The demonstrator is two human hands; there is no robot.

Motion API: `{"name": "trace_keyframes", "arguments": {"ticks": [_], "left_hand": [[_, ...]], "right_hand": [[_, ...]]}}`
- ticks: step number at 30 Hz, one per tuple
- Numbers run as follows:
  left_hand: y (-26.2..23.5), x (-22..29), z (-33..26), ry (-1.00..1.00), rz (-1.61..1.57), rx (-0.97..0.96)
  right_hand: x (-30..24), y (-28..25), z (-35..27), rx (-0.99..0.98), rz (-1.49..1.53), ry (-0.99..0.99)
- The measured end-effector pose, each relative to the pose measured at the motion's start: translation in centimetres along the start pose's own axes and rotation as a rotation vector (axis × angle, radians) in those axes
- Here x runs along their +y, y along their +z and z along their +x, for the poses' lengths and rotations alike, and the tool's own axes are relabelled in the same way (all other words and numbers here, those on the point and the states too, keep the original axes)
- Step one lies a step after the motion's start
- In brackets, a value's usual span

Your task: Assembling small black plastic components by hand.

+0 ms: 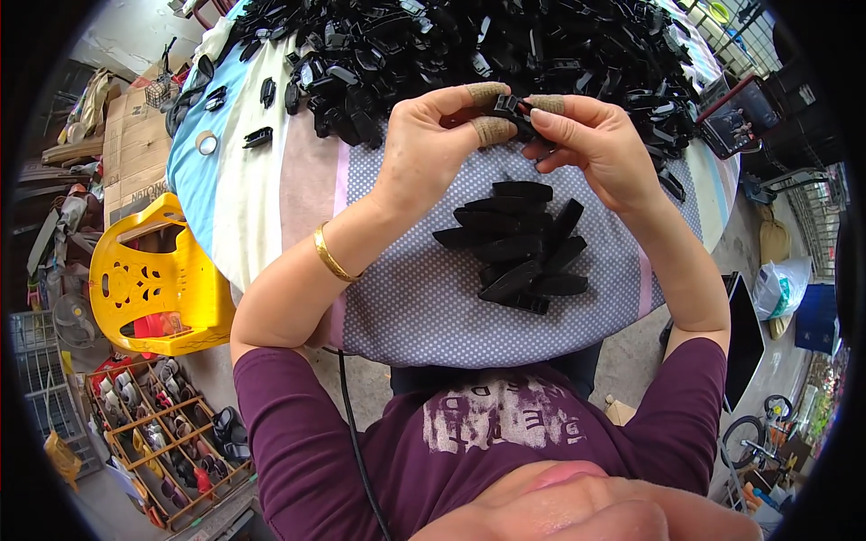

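Between my two hands, over the far part of the cloth-covered table, is a small black plastic part (512, 107). My left hand (442, 135) pinches it from the left, with tan tape wrapped on the thumb and forefinger. From the right, my right hand (595, 140) closes on it with thumb and taped forefinger; its other fingers curl beneath. The part's exact kind is unclear, as fingertips cover much of it. Just nearer to me lies a small pile of dark, elongated pointed pieces (514, 243). Beyond my hands spreads a large heap of glossy black plastic parts (469, 50).
The round table wears a dotted, striped cloth (397, 307). A tape roll (207, 142) and a few loose black parts lie at its left. A yellow plastic chair (162, 279) stands left, above a wooden shoe rack (171, 433). At right, a phone-like screen (740, 117) stands by the table edge.
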State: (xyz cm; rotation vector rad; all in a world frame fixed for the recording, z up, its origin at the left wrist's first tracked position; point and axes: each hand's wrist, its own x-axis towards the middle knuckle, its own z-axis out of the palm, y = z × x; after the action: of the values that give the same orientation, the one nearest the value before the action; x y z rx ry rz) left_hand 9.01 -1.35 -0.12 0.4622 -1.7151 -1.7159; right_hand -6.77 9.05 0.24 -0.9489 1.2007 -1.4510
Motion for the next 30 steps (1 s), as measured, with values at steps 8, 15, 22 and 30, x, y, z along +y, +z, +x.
{"name": "trace_keyframes", "arguments": {"ticks": [8,15,22,30], "left_hand": [[0.3,0.1,-0.4,-0.072,-0.018,-0.047],[-0.8,-0.4,0.2,-0.009,-0.234,-0.186],[-1.1,0.4,0.4,0.057,-0.054,-0.24],[-0.1,2.7,-0.8,-0.064,0.378,-0.559]], "right_hand": [[0.1,1.0,-0.3,0.054,-0.288,-0.145],[0.4,0.3,-0.3,-0.072,-0.664,-0.197],[0.1,0.5,-0.7,-0.046,-0.979,-0.547],[-0.4,-1.9,0.4,0.099,-1.279,-0.29]]}}
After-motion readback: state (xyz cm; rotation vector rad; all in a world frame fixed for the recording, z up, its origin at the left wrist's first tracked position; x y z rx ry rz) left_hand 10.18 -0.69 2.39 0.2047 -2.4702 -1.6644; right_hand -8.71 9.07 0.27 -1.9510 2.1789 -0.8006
